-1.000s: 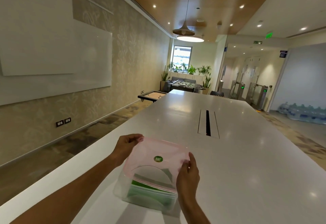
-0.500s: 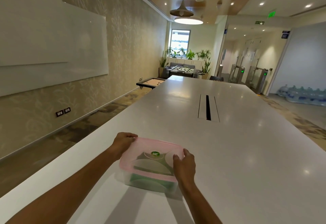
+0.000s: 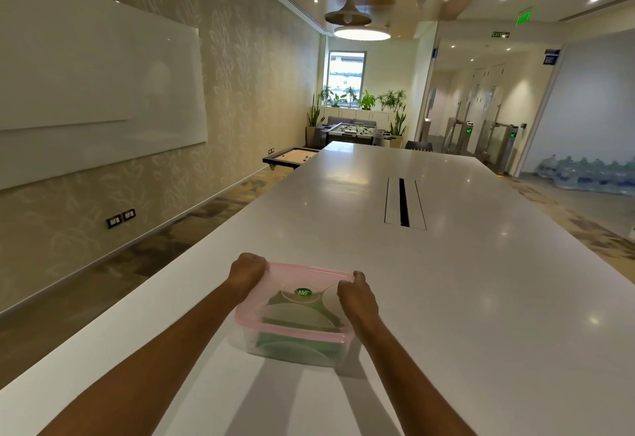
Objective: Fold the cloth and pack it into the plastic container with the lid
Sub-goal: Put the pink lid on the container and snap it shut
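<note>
Head view: left hand (image 3: 248, 272) and right hand (image 3: 357, 296) both clamp down on the pink lid (image 3: 302, 298), which sits atop the clear container (image 3: 292, 346); green cloth (image 3: 295, 344) folded inside, near the white table's (image 3: 446, 281) left edge.

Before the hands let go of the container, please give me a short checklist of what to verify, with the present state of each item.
1. Cloth is inside: ok. The green cloth shows through the clear container.
2. Lid is on top: ok. The pink lid covers the container.
3. Lid is snapped shut all around: cannot tell. The near edge looks flush, but both far corners are hidden.
4. Hands are pressing the corners: ok. The left hand is on the far left corner, the right hand on the far right corner.
5. Container stands flat: ok. It rests on the white table, away from the edges.
</note>
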`<action>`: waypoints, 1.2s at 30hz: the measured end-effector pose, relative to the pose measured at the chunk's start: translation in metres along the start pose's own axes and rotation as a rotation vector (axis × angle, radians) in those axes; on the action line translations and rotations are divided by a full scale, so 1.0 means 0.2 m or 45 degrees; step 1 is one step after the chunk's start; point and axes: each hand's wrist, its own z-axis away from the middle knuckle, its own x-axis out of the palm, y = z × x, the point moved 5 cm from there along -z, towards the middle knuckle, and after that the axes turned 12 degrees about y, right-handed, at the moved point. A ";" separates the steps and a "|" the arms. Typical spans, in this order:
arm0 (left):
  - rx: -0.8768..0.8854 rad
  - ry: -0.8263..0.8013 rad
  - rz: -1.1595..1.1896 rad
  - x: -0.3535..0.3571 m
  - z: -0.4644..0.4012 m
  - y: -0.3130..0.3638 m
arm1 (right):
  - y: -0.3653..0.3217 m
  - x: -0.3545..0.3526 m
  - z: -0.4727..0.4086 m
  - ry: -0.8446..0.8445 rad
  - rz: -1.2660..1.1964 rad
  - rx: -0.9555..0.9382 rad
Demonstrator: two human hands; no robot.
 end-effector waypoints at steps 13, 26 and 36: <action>0.049 0.057 -0.048 0.02 -0.01 0.00 | 0.01 0.03 -0.17 0.120 -0.028 0.090; 0.010 0.078 -0.045 0.03 -0.03 -0.03 | 0.06 0.03 -0.20 0.170 -0.038 0.121; 0.034 0.104 -0.069 0.00 0.01 0.01 | -0.01 0.01 -0.04 0.243 0.630 -0.260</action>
